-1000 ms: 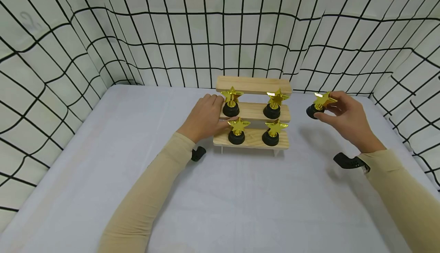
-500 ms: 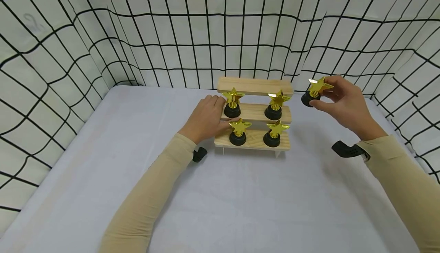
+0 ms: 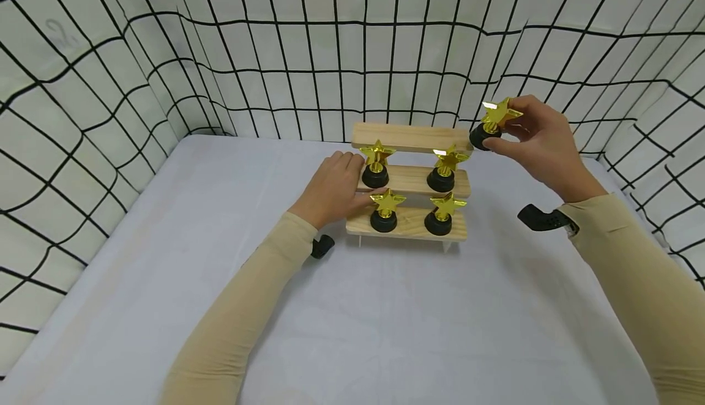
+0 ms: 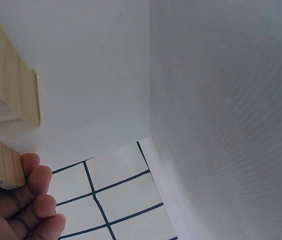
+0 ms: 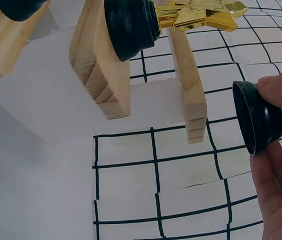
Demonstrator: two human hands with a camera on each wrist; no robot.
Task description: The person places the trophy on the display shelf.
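Note:
My right hand (image 3: 551, 148) pinches a gold star trophy (image 3: 498, 114) by its black base, in the air beside the right end of the top tier. In the right wrist view that base (image 5: 261, 117) is apart from the wood. My left hand (image 3: 333, 191) grips the left end of the three-tier wooden display stand (image 3: 407, 227), its fingers (image 4: 40, 180) curled at the end of a plank in the left wrist view. The middle tier bears two star trophies, left (image 3: 376, 166) and right (image 3: 445, 169). Two more, left (image 3: 385, 212) and right (image 3: 442, 215), stand on the bottom tier.
The top tier (image 3: 413, 137) bears no trophy. A white cloth (image 3: 352, 325) covers the table. Black wire grid panels (image 3: 308, 44) over white sheeting enclose the back and both sides, close behind the stand.
My right hand has lifted the trophy and carried it left, from over the table to beside the top tier. The left hand stays on the stand; the view has shifted slightly.

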